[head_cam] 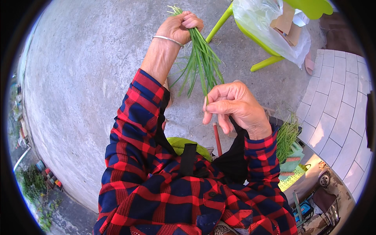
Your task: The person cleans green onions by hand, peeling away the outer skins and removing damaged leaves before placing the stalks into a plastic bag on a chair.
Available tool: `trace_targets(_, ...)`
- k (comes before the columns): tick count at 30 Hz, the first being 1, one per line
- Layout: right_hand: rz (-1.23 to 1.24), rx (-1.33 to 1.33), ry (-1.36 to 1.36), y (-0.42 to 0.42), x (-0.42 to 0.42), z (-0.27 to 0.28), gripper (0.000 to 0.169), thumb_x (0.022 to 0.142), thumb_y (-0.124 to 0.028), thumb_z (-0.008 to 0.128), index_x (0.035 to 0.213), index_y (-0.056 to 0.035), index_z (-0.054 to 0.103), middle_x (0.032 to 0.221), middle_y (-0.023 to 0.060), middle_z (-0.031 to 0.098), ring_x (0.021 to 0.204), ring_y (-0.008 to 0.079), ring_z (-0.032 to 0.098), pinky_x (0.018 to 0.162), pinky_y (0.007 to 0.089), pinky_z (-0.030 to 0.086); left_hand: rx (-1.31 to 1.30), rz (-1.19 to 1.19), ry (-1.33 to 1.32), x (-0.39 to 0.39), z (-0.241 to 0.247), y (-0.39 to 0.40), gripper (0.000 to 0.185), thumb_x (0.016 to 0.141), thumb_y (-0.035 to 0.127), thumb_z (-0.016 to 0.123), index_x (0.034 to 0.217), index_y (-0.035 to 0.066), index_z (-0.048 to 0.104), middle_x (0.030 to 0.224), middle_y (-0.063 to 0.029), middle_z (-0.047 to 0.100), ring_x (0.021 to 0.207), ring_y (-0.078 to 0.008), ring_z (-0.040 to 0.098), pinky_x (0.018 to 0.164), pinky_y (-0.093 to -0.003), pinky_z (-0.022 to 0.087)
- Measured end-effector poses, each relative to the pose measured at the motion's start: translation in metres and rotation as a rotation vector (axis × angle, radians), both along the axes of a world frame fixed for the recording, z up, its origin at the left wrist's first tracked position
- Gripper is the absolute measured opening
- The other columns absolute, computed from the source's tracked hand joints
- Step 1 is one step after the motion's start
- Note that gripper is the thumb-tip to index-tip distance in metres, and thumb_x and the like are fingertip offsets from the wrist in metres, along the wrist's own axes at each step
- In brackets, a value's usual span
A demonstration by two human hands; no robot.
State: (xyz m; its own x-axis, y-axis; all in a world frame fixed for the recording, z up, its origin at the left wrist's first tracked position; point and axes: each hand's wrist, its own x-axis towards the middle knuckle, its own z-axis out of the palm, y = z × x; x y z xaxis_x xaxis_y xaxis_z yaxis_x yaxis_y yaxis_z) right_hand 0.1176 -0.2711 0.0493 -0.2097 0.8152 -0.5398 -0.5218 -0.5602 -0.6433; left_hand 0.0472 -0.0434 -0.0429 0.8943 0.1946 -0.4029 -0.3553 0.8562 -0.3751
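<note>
A bunch of long, thin green stalks [202, 55], apparently chives, hangs over the concrete floor from my left hand [185, 26]. That hand is closed around its pale ends, which poke out above the fist; a silver bangle circles the wrist. Lower and to the right, my right hand [235, 105] pinches the green tip of one or a few stalks between thumb and forefinger, its other fingers loosely curled. More thin green stalks [286, 138] lie heaped beside my right sleeve, above a pale green crate.
A lime-green chair [267, 63] at upper right holds a clear plastic bag [255, 17] with cardboard in it. Pale tiles [332, 97] form a raised surface at right. A pink slipper [309, 64] lies near it. Potted plants [32, 179] stand at far lower left.
</note>
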Motion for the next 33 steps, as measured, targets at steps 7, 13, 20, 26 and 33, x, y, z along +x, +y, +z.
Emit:
trace_targets(7, -0.017, 0.027, -0.017, -0.002, 0.003, 0.000, 0.012, 0.082, -0.008, 0.058, 0.076, 0.0019, 0.055, 0.066, 0.0132, 0.062, 0.038, 0.0107, 0.053, 0.034, 0.0190, 0.039, -0.023, 0.015, 0.015, -0.003, 0.002, 0.004, 0.033, 0.096, 0.017, 0.035, 0.065, 0.005, 0.033, 0.058, -0.0015, 0.026, 0.049, -0.0111, 0.022, 0.043, -0.0248, 0.022)
trace_targets(13, -0.094, 0.104, -0.176, -0.004, 0.005, 0.001, 0.011, 0.082, -0.010, 0.056, 0.075, -0.0024, 0.054, 0.062, 0.0060, 0.059, 0.042, 0.0071, 0.050, 0.039, 0.0189, 0.036, -0.036, 0.065, 0.020, -0.007, 0.007, 0.006, 0.033, 0.095, 0.015, 0.035, 0.064, 0.006, 0.031, 0.056, -0.0005, 0.024, 0.048, -0.0109, 0.022, 0.043, -0.0249, 0.022)
trace_targets(20, -0.384, 0.358, -0.493, -0.008, 0.002, 0.007, 0.009, 0.082, -0.008, 0.053, 0.075, -0.0019, 0.054, 0.062, 0.0037, 0.055, 0.045, 0.0029, 0.043, 0.042, 0.0171, 0.033, -0.016, 0.132, 0.098, -0.011, -0.001, 0.013, 0.035, 0.096, 0.016, 0.033, 0.063, 0.007, 0.029, 0.056, 0.0003, 0.022, 0.048, -0.0107, 0.021, 0.043, -0.0247, 0.022)
trace_targets(26, -0.840, 0.191, -0.703, -0.003, 0.017, 0.003, 0.014, 0.083, -0.009, 0.057, 0.070, -0.0044, 0.053, 0.056, 0.0007, 0.051, 0.040, 0.0032, 0.038, 0.038, 0.0168, 0.028, -0.048, 0.181, 0.176, -0.017, 0.003, 0.015, 0.036, 0.096, 0.017, 0.033, 0.062, 0.007, 0.028, 0.056, 0.0001, 0.022, 0.048, -0.0107, 0.021, 0.041, -0.0246, 0.021)
trace_targets(33, -0.819, 0.099, -0.760, 0.001, 0.029, -0.015, 0.019, 0.082, -0.004, 0.056, 0.100, -0.0016, 0.061, 0.084, 0.0091, 0.062, 0.067, 0.0118, 0.060, 0.051, 0.0193, 0.044, -0.111, 0.116, 0.117, -0.010, 0.004, 0.012, 0.033, 0.096, 0.013, 0.032, 0.064, 0.008, 0.026, 0.057, 0.0006, 0.021, 0.047, -0.0109, 0.019, 0.041, -0.0254, 0.021)
